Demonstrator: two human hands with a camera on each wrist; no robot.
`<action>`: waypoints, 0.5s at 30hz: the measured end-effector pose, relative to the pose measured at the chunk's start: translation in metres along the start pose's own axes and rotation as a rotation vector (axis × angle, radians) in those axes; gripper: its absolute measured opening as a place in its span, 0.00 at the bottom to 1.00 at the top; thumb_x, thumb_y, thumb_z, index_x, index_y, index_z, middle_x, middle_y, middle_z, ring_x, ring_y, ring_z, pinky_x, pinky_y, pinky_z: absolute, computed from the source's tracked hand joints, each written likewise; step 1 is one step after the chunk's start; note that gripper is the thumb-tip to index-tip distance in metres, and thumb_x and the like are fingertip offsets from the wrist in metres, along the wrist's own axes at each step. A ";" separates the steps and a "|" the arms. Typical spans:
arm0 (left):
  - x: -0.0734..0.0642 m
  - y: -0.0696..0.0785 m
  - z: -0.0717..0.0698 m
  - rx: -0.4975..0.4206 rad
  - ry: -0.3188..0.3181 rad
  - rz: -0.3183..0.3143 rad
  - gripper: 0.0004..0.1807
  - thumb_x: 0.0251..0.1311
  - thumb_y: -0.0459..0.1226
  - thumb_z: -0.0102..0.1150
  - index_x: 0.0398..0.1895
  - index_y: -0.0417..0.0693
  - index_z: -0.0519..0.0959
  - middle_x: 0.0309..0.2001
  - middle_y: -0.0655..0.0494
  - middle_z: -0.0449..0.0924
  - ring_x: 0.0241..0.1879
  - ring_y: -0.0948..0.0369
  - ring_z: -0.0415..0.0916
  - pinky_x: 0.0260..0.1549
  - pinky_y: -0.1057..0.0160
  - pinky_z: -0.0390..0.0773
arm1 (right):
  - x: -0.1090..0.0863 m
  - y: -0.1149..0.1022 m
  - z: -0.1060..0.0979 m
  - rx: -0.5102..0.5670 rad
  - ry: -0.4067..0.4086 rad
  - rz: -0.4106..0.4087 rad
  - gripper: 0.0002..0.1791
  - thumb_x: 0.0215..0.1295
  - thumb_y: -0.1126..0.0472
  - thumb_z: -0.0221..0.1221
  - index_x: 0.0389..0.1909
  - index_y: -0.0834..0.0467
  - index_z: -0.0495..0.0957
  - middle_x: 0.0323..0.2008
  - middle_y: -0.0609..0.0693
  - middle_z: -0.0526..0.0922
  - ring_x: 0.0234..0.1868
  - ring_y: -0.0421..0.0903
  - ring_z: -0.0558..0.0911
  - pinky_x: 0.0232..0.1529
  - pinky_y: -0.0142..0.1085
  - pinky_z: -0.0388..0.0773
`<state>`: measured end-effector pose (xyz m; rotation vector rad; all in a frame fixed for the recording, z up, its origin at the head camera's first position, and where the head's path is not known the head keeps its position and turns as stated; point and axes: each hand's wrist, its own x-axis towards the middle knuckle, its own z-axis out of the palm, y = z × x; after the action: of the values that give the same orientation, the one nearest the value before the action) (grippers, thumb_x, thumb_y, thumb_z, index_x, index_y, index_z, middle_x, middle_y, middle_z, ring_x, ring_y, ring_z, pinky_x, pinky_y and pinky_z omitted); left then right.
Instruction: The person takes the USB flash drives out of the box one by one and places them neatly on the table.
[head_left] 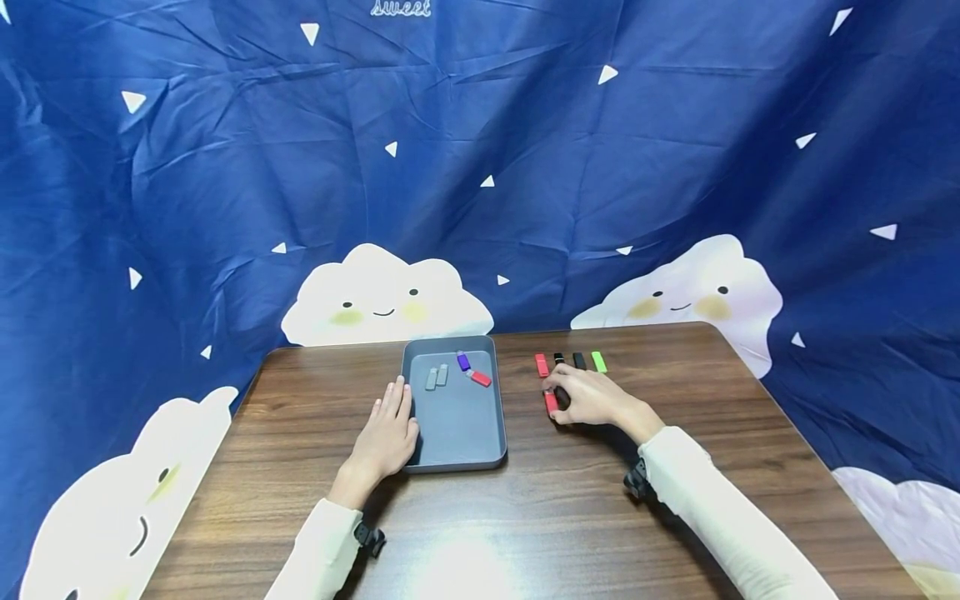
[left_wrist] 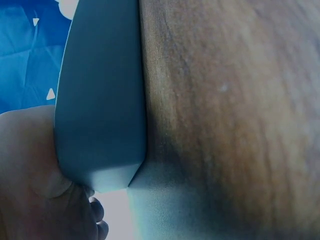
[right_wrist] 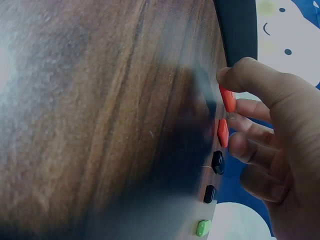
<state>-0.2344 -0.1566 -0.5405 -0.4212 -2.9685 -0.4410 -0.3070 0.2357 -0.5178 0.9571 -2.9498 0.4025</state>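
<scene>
My right hand (head_left: pixel 592 395) pinches a red USB flash drive (head_left: pixel 551 402) between thumb and fingers, low over the table to the right of the tray. In the right wrist view the thumb lies along one end of this red flash drive (right_wrist: pixel 227 99). Behind it are another red flash drive (head_left: pixel 542 365), two black ones (head_left: pixel 579 361) and a green one (head_left: pixel 598 362) in a row. My left hand (head_left: pixel 386 433), fingers straight, rests against the left side of the grey tray (head_left: pixel 457 463). The left wrist view shows the tray's outer wall (left_wrist: pixel 102 100) beside that hand.
Inside the tray lie two grey flash drives (head_left: pixel 442 375), a purple one (head_left: pixel 463 361) and a red one (head_left: pixel 480 378). The wooden table (head_left: pixel 570 517) ends at a blue curtain (head_left: pixel 525 167) printed with clouds.
</scene>
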 end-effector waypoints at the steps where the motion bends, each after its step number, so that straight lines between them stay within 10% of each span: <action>1: 0.000 0.000 0.000 -0.002 0.000 0.000 0.34 0.80 0.37 0.44 0.81 0.25 0.56 0.85 0.32 0.49 0.84 0.36 0.50 0.81 0.36 0.56 | 0.000 0.000 0.000 0.000 0.000 0.001 0.27 0.58 0.48 0.72 0.59 0.51 0.86 0.54 0.45 0.83 0.38 0.41 0.79 0.40 0.39 0.81; 15: 0.000 -0.001 -0.001 0.000 -0.004 0.000 0.34 0.80 0.37 0.43 0.81 0.25 0.56 0.85 0.32 0.49 0.84 0.36 0.49 0.81 0.35 0.56 | -0.002 0.001 0.003 0.003 0.001 -0.002 0.26 0.60 0.48 0.73 0.58 0.51 0.86 0.56 0.45 0.83 0.40 0.42 0.80 0.43 0.42 0.82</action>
<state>-0.2346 -0.1575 -0.5401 -0.4229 -2.9722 -0.4412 -0.3057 0.2372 -0.5210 0.9595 -2.9482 0.4069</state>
